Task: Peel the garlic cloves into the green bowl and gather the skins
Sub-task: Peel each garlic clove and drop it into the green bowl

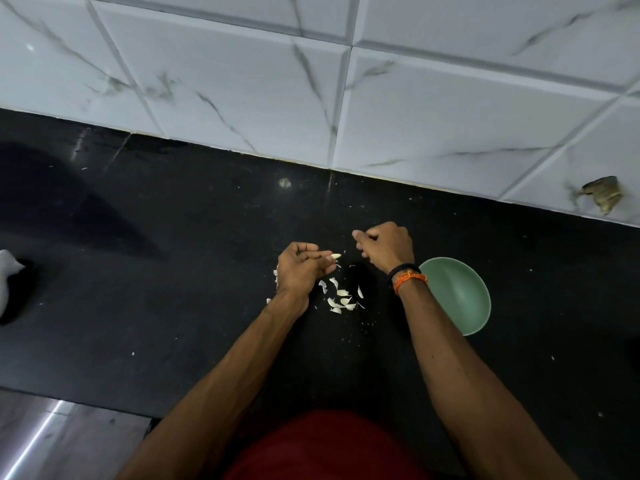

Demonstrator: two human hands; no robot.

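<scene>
From the head camera I look down on a black countertop [173, 271] that meets a wall of white marbled tiles [242, 81]. My left hand [299, 268] sits over the middle of the counter with its fingers curled, pinching a small pale garlic clove [336, 257] that pokes out past the fingertips toward the right. My right hand [386, 245] is raised just beside it, apart from the clove, with its fingers curled tight; something pale shows at the thumb tip, but I cannot tell whether it is a scrap of skin or only the nail. That wrist wears a black band [403, 270] and an orange thread [410, 280].

Directly below the left hand's fingers, loose garlic skins [341, 299] lie scattered in a small cluster on the counter, with a few more white pieces peeking out at the left edge of that hand. The green bowl [457, 296] stands on the counter just right of my right wrist, and what shows of its inside looks bare. A white object [8, 282] sits at the far left edge, cut off by the frame.
</scene>
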